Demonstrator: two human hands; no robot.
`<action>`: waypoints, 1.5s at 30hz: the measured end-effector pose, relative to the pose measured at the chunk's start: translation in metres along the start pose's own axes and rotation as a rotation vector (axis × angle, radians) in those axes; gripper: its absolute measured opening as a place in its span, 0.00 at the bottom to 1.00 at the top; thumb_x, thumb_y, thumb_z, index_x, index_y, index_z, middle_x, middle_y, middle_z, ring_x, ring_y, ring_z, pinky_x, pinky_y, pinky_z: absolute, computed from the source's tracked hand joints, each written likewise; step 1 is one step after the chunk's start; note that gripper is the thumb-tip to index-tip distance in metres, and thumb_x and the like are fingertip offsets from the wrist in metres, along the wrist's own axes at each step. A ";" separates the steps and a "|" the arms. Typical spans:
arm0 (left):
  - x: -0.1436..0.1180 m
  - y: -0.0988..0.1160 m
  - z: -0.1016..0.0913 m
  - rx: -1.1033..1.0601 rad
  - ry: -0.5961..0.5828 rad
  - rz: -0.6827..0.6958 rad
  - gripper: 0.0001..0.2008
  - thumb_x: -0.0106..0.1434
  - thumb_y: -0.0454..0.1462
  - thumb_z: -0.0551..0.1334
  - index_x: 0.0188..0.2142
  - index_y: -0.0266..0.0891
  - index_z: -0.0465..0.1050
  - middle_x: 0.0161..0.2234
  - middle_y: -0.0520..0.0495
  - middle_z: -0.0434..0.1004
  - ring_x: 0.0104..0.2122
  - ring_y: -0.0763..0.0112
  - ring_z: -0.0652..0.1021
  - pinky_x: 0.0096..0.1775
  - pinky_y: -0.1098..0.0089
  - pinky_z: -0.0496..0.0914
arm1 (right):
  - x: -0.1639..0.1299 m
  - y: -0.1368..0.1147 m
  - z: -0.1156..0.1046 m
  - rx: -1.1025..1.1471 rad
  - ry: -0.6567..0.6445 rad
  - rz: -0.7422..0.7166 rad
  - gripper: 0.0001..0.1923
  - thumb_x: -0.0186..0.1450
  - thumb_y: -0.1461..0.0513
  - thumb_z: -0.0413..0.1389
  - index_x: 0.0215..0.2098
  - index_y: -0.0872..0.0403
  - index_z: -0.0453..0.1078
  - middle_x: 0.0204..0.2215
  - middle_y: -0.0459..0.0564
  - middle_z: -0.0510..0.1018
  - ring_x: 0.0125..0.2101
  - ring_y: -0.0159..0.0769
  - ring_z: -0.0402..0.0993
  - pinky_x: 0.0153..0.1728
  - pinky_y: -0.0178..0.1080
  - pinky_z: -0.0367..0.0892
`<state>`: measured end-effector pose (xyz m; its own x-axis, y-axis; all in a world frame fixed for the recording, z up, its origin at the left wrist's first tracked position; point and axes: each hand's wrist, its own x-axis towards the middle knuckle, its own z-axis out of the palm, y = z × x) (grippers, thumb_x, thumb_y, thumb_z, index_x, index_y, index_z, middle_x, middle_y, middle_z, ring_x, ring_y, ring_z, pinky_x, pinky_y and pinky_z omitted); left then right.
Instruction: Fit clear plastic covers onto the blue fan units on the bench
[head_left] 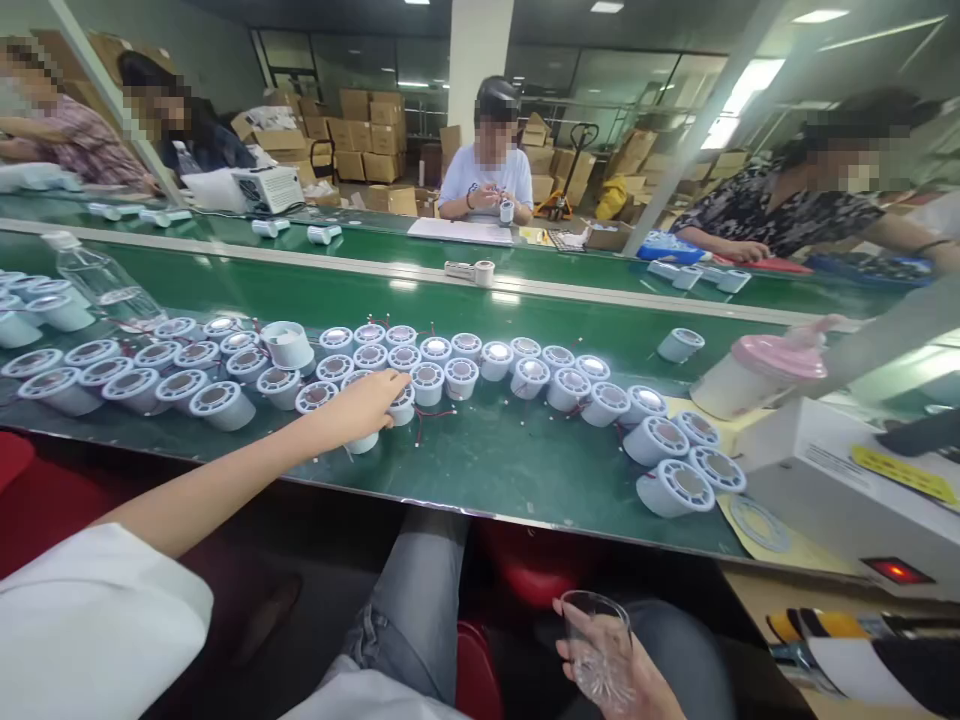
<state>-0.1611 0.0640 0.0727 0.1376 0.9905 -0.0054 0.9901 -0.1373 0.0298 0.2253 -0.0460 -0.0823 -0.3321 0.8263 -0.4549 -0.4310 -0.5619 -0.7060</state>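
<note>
Green conveyor belt [480, 470], head view: one hand on the parts, one hand holding a clear part.

Left hand [367, 400] reaches out over the belt, fingers loosely curled and resting on a small white cylindrical housing [365, 440] at the near edge of the cluster; whether it is actually gripped cannot be told. White ring-topped housings [210, 400] lie in rows from left to right, apparently grouped within arm's reach. Right hand [622, 670] sits low at the lap, fingers wrapped around a clear transparent cup-shaped cover [596, 650], held upright. A pink-lidded white jar [757, 375] stands at right, beside a white machine box [840, 480].
</note>
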 end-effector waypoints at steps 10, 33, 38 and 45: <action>-0.027 0.073 0.011 -1.005 -0.316 0.046 0.17 0.56 0.45 0.55 0.42 0.38 0.62 0.32 0.50 0.67 0.24 0.72 0.69 0.23 0.73 0.65 | -0.026 -0.015 0.040 -1.131 -0.150 -0.679 0.25 0.64 0.61 0.53 0.60 0.45 0.62 0.54 0.57 0.67 0.51 0.46 0.69 0.48 0.46 0.70; -0.020 0.173 0.071 -0.907 -0.424 0.578 0.12 0.66 0.41 0.55 0.44 0.41 0.73 0.41 0.47 0.70 0.41 0.70 0.73 0.46 0.69 0.66 | -0.035 -0.046 0.043 -1.652 0.339 -0.819 0.22 0.59 0.66 0.58 0.52 0.48 0.69 0.58 0.58 0.61 0.50 0.51 0.65 0.45 0.53 0.70; -0.020 0.180 0.072 -0.852 -0.388 0.587 0.10 0.64 0.39 0.57 0.42 0.41 0.74 0.41 0.47 0.68 0.42 0.68 0.72 0.47 0.67 0.65 | -0.026 -0.048 0.041 -1.421 0.104 -0.550 0.12 0.53 0.70 0.61 0.34 0.51 0.72 0.52 0.54 0.67 0.49 0.45 0.68 0.48 0.49 0.69; -0.016 0.179 0.089 -0.990 -0.321 0.526 0.31 0.48 0.49 0.70 0.51 0.43 0.70 0.45 0.44 0.67 0.45 0.62 0.70 0.49 0.61 0.66 | -0.029 -0.054 0.049 -0.939 0.211 -0.506 0.11 0.63 0.58 0.55 0.25 0.53 0.69 0.41 0.54 0.70 0.42 0.39 0.71 0.37 0.39 0.72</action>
<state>0.0165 0.0229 -0.0105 0.6659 0.7460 -0.0085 0.3730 -0.3230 0.8698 0.2165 -0.0416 -0.0045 -0.1066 0.9942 -0.0152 0.3662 0.0250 -0.9302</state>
